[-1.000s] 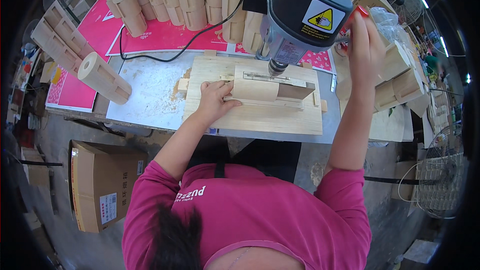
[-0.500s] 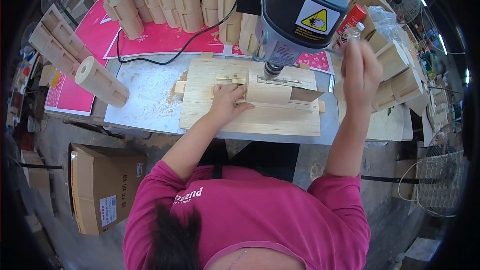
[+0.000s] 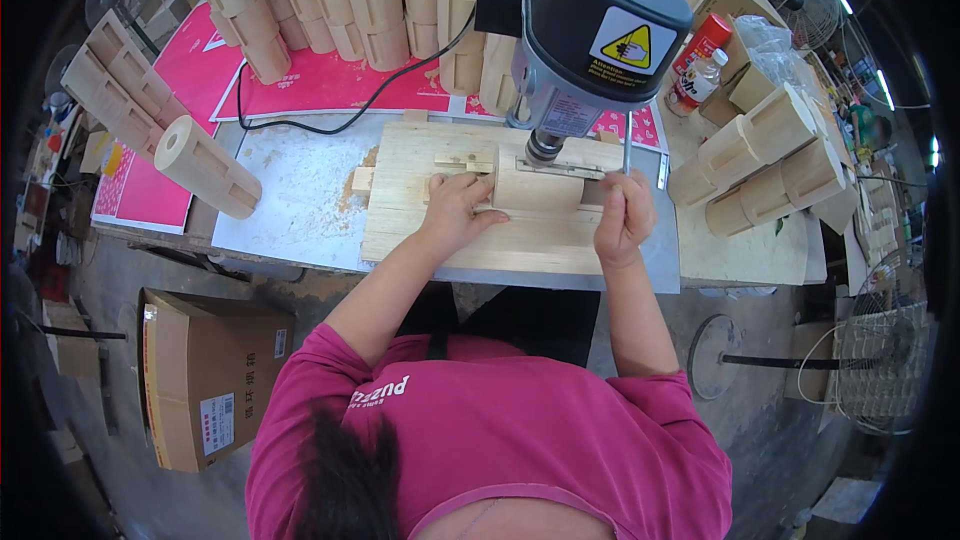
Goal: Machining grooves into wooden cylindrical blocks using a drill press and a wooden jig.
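Note:
A wooden cylinder lies on its side on a pale wooden board, below the chuck of a drill press. My left hand holds the cylinder's left end, thumb along its near side and fingers bent over the end. My right hand, closed in a fist, grips the feed lever at the right of the press. A narrow metal strip runs along the cylinder's top. The chuck sits close over the cylinder; the bit's tip cannot be made out.
Slotted wooden cylinders stand stacked at the back; one more stands at left. Others lie at right near a clear bottle and a red can. A black cable crosses the table. A cardboard box stands on the floor.
My right hand has come down and to the left, pulling the feed lever round toward me. The chuck looks slightly lower. My left hand stays on the cylinder.

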A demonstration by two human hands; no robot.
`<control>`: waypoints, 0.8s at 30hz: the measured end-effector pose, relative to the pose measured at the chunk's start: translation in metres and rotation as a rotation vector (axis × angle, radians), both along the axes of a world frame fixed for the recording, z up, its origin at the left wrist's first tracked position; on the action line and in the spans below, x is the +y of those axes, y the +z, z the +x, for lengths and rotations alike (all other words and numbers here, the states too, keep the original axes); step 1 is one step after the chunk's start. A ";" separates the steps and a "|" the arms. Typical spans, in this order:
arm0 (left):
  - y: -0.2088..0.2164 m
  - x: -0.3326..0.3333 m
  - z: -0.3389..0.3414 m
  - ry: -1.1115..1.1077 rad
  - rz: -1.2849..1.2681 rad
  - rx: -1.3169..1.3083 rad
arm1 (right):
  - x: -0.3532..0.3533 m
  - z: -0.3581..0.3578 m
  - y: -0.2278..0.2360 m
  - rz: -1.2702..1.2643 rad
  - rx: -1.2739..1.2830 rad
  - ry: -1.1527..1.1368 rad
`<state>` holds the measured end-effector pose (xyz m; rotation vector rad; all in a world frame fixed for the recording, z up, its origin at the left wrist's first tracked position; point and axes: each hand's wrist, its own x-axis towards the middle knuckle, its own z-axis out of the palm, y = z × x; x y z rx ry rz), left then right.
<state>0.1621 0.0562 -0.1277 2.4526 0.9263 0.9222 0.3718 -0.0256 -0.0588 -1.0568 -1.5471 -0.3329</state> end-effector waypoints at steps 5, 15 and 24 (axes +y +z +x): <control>0.002 -0.003 -0.003 0.008 0.003 0.020 | 0.000 0.004 0.088 -0.016 0.132 -0.110; 0.011 -0.011 0.009 0.078 -0.222 -0.061 | 0.079 0.037 0.145 -0.273 0.239 -0.110; 0.010 -0.016 -0.018 -0.037 -0.400 -0.420 | -0.008 0.049 0.023 -1.025 -0.057 -0.007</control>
